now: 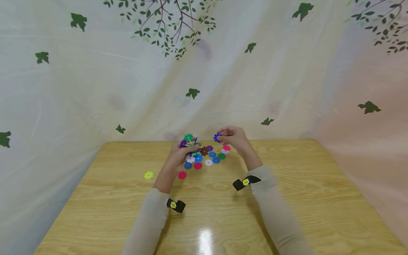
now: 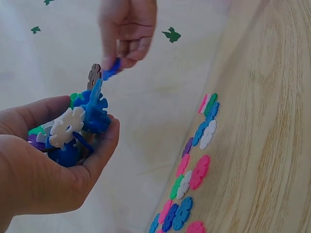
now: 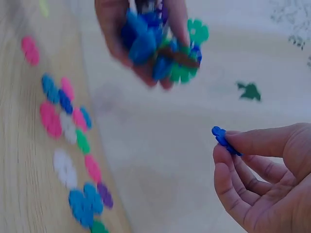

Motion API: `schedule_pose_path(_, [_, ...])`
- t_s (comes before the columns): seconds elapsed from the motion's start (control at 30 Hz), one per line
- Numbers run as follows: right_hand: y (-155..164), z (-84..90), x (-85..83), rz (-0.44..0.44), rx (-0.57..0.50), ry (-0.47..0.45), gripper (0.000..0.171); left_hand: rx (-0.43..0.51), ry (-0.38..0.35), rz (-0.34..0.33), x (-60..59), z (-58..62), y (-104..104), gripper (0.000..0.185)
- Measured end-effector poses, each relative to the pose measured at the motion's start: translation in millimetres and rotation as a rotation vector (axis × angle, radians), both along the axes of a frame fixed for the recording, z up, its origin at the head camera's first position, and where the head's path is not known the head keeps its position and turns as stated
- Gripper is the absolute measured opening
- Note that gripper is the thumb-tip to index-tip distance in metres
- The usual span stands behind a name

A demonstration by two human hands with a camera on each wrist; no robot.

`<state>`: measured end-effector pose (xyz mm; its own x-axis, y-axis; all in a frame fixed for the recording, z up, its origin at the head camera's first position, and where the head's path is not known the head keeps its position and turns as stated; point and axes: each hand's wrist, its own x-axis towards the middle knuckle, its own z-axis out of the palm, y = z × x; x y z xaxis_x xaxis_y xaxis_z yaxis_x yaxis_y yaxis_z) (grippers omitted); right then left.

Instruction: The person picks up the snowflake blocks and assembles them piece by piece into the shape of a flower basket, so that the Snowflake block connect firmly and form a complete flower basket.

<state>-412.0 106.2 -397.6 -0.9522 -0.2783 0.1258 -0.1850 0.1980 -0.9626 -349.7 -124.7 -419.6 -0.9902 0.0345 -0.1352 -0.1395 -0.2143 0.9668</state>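
Here the left hand (image 1: 178,157) grips a snowflake-piece cluster (image 1: 190,143); the right hand (image 1: 235,139) pinches a blue piece (image 1: 217,137).

— Any lettering, labels or numbers to log?

— None legible. The wooden table (image 1: 287,198) shows grain only. The backdrop cloth (image 1: 95,88) carries printed leaves and branches, no words.

— The plastic discs?

— The loose snowflake discs (image 1: 207,157) are plain colour with no marks in any view. Same for the joined cluster (image 2: 77,128) and the single blue disc (image 3: 224,140).

— Wrist straps?

— The black strap on the left wrist (image 1: 176,205) has a small yellow patch; the right one (image 1: 245,182) likewise. Both too small to show any sign or text.
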Motion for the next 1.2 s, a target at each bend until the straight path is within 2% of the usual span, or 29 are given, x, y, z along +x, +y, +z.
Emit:
schedule_pose_path(0.13, [-17,5.0,13.3,0.025,-0.086,0.060,0.025,-0.003,-0.001,-0.009,-2.1,-1.0,1,0.054])
schedule_pose_path(0.3, [-31,2.6,21.5,0.047,-0.115,0.132,0.020,-0.012,0.011,-0.012,-2.2,0.6,2,0.054])
schedule_pose_path(0.67, [-38,-3.5,29.2,0.037,-0.098,0.192,0.017,-0.034,0.020,-0.002,-2.0,-1.5,3,0.052])
schedule_pose_path(0.87, [-43,-4.9,30.3,-0.013,-0.067,0.240,0.014,-0.026,0.020,0.005,-0.1,0.7,5,0.050])
schedule_pose_path(1.0, [-44,-3.3,32.4,-0.038,-0.055,0.260,0.012,-0.058,0.016,0.016,1.2,3.0,6,0.050])
schedule_pose_path(1.2, [-44,-4.7,33.2,-0.017,-0.056,0.281,0.012,-0.091,0.026,0.046,2.8,2.8,5,0.049])
